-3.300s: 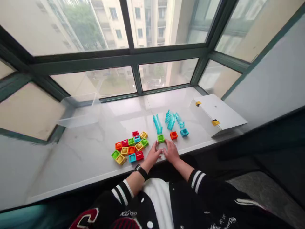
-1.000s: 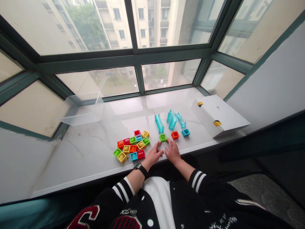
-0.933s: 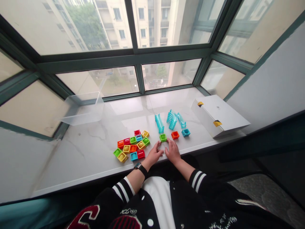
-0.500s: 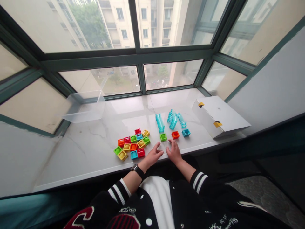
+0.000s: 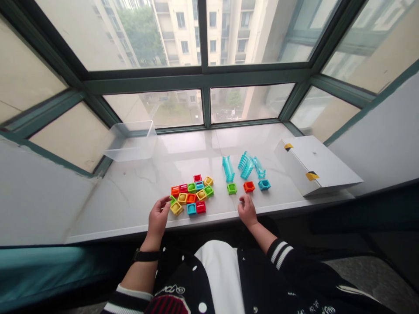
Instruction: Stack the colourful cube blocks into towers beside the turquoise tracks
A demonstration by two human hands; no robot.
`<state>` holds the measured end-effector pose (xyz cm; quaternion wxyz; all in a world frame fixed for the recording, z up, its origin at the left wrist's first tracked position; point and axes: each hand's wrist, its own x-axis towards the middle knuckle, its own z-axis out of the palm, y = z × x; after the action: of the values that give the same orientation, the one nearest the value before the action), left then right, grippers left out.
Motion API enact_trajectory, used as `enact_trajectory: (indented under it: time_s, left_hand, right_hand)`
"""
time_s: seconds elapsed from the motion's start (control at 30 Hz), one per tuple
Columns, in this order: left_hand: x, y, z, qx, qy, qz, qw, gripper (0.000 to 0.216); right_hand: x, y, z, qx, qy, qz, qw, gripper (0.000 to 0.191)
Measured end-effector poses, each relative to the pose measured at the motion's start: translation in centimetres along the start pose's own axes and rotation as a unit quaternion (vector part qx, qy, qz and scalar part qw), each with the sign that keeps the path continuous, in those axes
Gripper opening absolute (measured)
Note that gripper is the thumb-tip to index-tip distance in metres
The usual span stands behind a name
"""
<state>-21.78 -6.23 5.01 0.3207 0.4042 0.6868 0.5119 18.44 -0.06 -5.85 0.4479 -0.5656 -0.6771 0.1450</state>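
My left hand (image 5: 159, 214) is at the left end of a cluster of colourful toy blocks. Its fingers are apart and reach the edge of a green block (image 5: 172, 199), covering part of it. A yellow block (image 5: 176, 208) sits right beside that one. My right hand (image 5: 248, 211) rests near the front edge with its fingers curled in and nothing visible in them. Just beyond it stand a green block (image 5: 232, 189), a red-orange block (image 5: 249, 186) and a blue block (image 5: 264, 185) in a loose row.
Behind the row lie clear blue track pieces, one straight (image 5: 228, 169), one curved (image 5: 246, 165) and one smaller (image 5: 259, 167). A clear plastic bin (image 5: 131, 155) stands at the back left. A white box (image 5: 327, 161) sits on the right of the white ledge (image 5: 108, 205), under windows.
My left hand has moved left from the middle to the left end of the block cluster. The fingers of my right hand have curled in. The view has shifted slightly.
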Motion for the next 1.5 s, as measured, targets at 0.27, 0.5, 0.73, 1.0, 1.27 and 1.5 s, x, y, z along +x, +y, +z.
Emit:
enact_trajectory:
  time_s: [0.27,0.5,0.73,1.0,1.27,1.5]
  left_hand:
    - [-0.5,-2.2,-0.6,0.205,-0.011,0.134,0.970,0.042]
    - [-1.0,-3.1,1.2,0.339,-0.045,0.204,0.917,0.041]
    - [-1.7,-2.7,1.6,0.418,-0.045,0.221,0.880,0.019]
    - [-2.4,-2.0,1.6,0.454,-0.047,0.217,0.863,0.018]
    - [-2.8,-1.2,1.9,0.450,-0.062,0.206,0.867,0.019]
    - [-2.8,-0.6,1.7,0.417,-0.101,0.180,0.885,0.018]
  right_hand:
    - [0.1,-0.2,-0.3,-0.017,-0.017,-0.009,1.000,0.018]
    - [0.2,-0.3,-0.4,-0.020,-0.027,-0.019,0.999,0.016]
    - [0.2,-0.2,-0.3,-0.021,-0.030,-0.026,0.999,0.016]
    - [0.2,-0.4,-0.5,-0.025,-0.051,-0.035,0.998,0.018]
    - [0.1,-0.3,-0.4,-0.023,-0.058,-0.037,0.997,0.020]
    - [0.1,-0.2,-0.3,-0.026,-0.064,-0.039,0.997,0.021]
